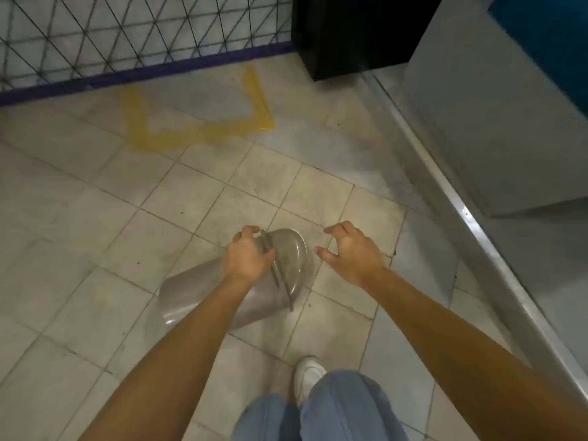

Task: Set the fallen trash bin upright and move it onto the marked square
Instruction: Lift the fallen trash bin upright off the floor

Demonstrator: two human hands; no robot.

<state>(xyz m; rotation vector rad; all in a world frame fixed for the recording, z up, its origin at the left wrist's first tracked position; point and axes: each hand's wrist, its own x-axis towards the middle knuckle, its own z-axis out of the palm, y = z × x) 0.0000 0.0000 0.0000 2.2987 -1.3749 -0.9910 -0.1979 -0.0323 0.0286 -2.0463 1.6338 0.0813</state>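
**Learner:** On the tiled floor (pixel 95 218), close in front of the feet, the grey plastic trash bin with its domed lid (pixel 203 289) lies on its side, lid end pointing away and to the right. How would you judge the grip?

**Coach:** The left hand (pixel 248 259) is closed over the bin's rim, just where the lid meets the body, fingers curled across the far side. The right hand (pixel 353 253) is open, fingers spread, just beside the lid and not touching it.

**Learner:** So the step in hand is standing it up?

**Coach:** I'd say so; it looks barely begun. Bring the open hand onto the lid's far side so both hands bracket the top, then pivot the bin about its base edge rather than lifting it clear. The plastic looks smooth, so a one-handed pull may let it roll or slip.

**Learner:** And the lid?

**Coach:** It may swing or pop loose; press on the rim, not the dome.

**Learner:** Where does it go?

**Coach:** The yellow taped square (pixel 197 132) lies well apart, near the floor's far edge, against the wire mesh fence (pixel 127 33). Carry it upright there.
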